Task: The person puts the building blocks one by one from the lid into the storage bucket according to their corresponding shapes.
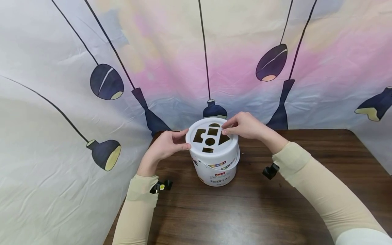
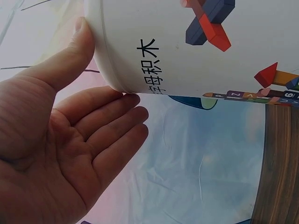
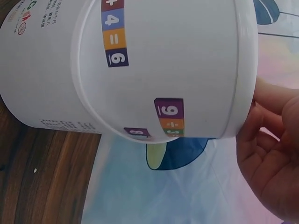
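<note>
While right hand (image 1: 245, 124) touches lid (image 1: 220, 149), grip part-hidden, unclear | left hand (image 1: 166, 145) spread against it

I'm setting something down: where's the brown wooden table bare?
Bare table: in front of the white plastic bucket between the beige sleeves, and beyond the right sleeve. Crowded: the bucket's holed lid, with left hand and right hand at its rim.

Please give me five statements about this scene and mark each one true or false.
1. The white bucket stands upright on the table. True.
2. The lid lies on the table. False: the lid sits on top of the bucket.
3. The left hand touches the lid's edge. True.
4. The lid has no openings. False: several shaped holes are cut in it.
5. The right hand is higher than the bucket's handle. True.
</note>
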`<state>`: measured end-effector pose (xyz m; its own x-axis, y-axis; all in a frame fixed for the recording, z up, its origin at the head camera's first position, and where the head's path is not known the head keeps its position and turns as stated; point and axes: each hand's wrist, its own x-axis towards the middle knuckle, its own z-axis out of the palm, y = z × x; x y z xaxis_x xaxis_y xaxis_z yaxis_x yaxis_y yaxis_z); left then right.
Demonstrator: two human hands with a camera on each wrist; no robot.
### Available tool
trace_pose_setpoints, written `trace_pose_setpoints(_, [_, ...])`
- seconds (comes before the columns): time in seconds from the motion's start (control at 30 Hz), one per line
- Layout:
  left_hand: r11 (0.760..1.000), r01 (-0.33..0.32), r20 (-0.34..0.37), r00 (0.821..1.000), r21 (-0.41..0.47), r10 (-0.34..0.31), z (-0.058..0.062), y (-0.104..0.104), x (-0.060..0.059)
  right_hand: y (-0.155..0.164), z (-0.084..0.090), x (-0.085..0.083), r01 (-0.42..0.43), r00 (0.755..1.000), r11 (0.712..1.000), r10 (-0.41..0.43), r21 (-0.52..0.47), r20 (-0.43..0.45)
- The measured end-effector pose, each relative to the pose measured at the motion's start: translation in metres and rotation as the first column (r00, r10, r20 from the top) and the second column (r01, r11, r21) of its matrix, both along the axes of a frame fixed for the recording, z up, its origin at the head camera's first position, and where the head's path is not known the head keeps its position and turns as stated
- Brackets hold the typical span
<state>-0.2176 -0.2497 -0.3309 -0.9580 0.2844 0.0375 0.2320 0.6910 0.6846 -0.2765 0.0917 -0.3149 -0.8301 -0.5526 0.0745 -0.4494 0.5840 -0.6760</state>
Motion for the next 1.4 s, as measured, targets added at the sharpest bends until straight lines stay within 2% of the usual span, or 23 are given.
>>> trace_pose_setpoints(0.27, [1.000, -0.004, -0.014, 1.000, -0.005, 0.004, -0.002, 0.000, 0.000, 0.022, -0.009, -0.003, -0.049, 0.995, 0.985, 0.063, -0.167, 0.080])
trace_pose_setpoints(0.37, [1.000, -0.005, -0.017, 1.000, 0.002, 0.005, -0.003, -0.002, 0.000, 0.035, -0.015, -0.004, -0.056, 0.995, 0.978, 0.072, -0.202, 0.070])
trace_pose_setpoints(0.57, [1.000, 0.004, -0.010, 1.000, 0.021, -0.004, -0.002, -0.004, 0.001, 0.066, -0.028, -0.002, -0.008, 0.997, 0.974, 0.026, -0.226, 0.077])
trace_pose_setpoints(0.87, [0.999, 0.018, -0.005, 1.000, 0.031, -0.018, -0.003, -0.003, 0.000, 0.131, -0.059, 0.010, 0.071, 0.993, 0.985, -0.055, -0.158, 0.103])
trace_pose_setpoints(1.07, [0.999, 0.012, 0.001, 1.000, 0.039, -0.012, -0.004, -0.003, -0.002, 0.178, -0.085, 0.024, 0.108, 0.992, 0.992, -0.103, -0.072, 0.072])
trace_pose_setpoints(1.2, [0.999, 0.021, 0.003, 1.000, 0.044, -0.021, -0.003, -0.002, -0.002, 0.208, -0.103, 0.039, 0.093, 0.992, 0.995, -0.089, -0.043, 0.089])
trace_pose_setpoints(1.4, [1.000, 0.019, 0.000, 1.000, 0.021, -0.019, -0.004, -0.002, 0.000, 0.252, -0.124, 0.070, 0.058, 0.992, 0.994, -0.068, 0.094, 0.109])
